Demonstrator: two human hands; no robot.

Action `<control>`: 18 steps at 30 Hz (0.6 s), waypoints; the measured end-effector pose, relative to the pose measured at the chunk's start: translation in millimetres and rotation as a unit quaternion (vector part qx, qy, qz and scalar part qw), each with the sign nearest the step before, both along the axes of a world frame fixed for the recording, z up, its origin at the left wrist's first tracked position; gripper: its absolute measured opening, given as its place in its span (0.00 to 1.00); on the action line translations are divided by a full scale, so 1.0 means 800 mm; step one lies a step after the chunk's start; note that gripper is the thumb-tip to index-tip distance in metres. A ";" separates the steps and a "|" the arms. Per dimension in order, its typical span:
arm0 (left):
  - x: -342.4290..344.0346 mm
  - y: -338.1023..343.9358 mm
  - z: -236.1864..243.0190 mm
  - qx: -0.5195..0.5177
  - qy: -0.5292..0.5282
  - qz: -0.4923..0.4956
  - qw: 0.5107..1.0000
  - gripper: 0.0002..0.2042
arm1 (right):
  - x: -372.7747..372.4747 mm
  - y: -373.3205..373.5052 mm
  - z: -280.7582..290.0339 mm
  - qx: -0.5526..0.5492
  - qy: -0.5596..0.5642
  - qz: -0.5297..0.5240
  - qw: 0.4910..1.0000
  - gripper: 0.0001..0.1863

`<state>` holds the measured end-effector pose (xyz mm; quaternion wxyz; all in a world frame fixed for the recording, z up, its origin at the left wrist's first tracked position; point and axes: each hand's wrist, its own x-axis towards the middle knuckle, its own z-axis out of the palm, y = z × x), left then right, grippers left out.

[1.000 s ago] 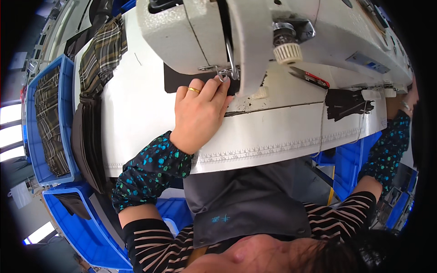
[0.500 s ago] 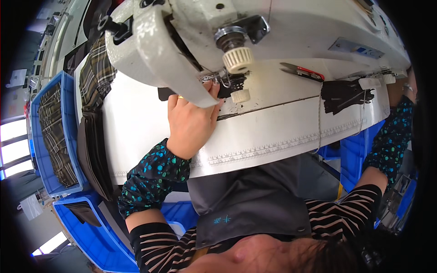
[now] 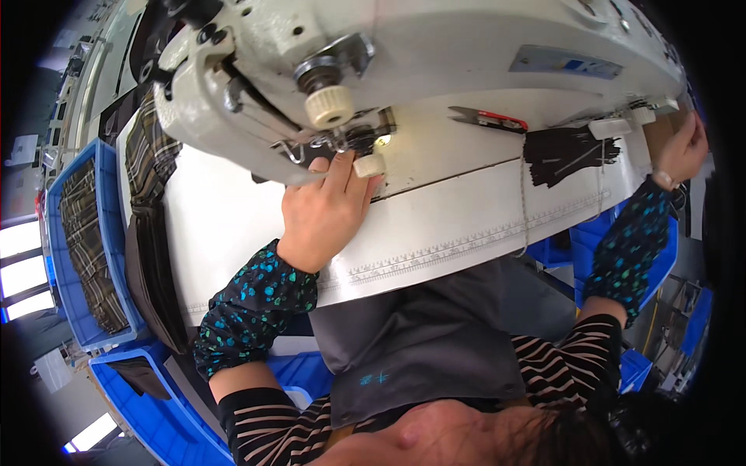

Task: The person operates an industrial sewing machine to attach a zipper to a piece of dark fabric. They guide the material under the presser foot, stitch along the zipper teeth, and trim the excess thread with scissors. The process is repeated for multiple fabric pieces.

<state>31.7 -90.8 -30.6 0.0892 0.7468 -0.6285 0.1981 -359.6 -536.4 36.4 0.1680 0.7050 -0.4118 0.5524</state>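
Observation:
A white sewing machine [image 3: 435, 46] stands across the far side of the white table. My left hand [image 3: 322, 213] lies palm down beside its needle area, fingers stretched forward under the machine head. A dark fabric piece [image 3: 263, 179] shows just left of those fingers; the machine head hides most of it, and my fingertips are partly covered too. At the far right my right hand [image 3: 682, 151] is raised by the machine's right end, fingers extended, with nothing visible in it. Beside it is a brown surface [image 3: 660, 138].
Red-handled thread snips [image 3: 489, 119] lie behind a bundle of dark strips [image 3: 571, 155]. At the left, folded plaid fabric [image 3: 148, 147] and dark fabric [image 3: 154, 264] hang over the table edge. Blue bins [image 3: 128, 256] stand beside them, one holding plaid pieces [image 3: 89, 241]. A ruler scale [image 3: 435, 255] runs along the near edge.
The whole view has shifted, moving the machine leftward in the picture. My right hand, mostly hidden before, now shows at the machine's right end. My left hand stays near the needle area.

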 end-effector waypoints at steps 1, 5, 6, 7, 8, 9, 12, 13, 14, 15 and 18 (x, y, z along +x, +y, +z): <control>-0.002 -0.008 -0.001 0.004 0.000 -0.002 1.000 0.20 | 0.029 0.064 0.005 -0.026 -0.017 0.070 0.997 0.13; -0.014 -0.032 0.003 0.009 -0.033 0.022 0.999 0.22 | 0.144 0.228 -0.004 -0.063 0.329 0.311 0.889 0.08; -0.020 -0.033 0.007 0.019 -0.026 0.041 0.999 0.22 | 0.174 0.258 -0.001 0.040 0.349 0.295 0.889 0.12; -0.020 -0.029 0.013 0.021 -0.023 0.050 0.998 0.22 | 0.194 0.274 0.000 0.057 0.373 0.280 0.883 0.13; -0.020 -0.027 0.019 0.018 -0.015 0.053 0.998 0.22 | 0.209 0.279 -0.006 0.075 0.398 0.262 0.876 0.14; -0.019 -0.029 0.019 0.009 -0.006 0.041 0.999 0.22 | 0.212 0.276 -0.013 0.057 0.431 0.235 0.869 0.14; -0.014 -0.026 0.013 0.004 0.019 0.014 1.000 0.20 | 0.219 0.267 -0.034 0.030 0.450 0.216 0.866 0.12; -0.012 -0.022 0.012 0.006 0.030 0.005 1.000 0.20 | 0.217 0.268 -0.029 0.032 0.437 0.204 0.875 0.12; -0.009 -0.018 0.012 0.007 0.041 -0.005 0.999 0.19 | 0.211 0.270 -0.021 0.035 0.425 0.192 0.884 0.12; -0.008 -0.014 0.013 0.011 0.052 -0.017 0.998 0.18 | 0.203 0.269 -0.016 0.040 0.411 0.182 0.892 0.12; -0.011 0.002 0.015 0.032 0.083 -0.035 0.995 0.16 | 0.165 0.251 0.000 0.108 0.314 0.163 0.929 0.10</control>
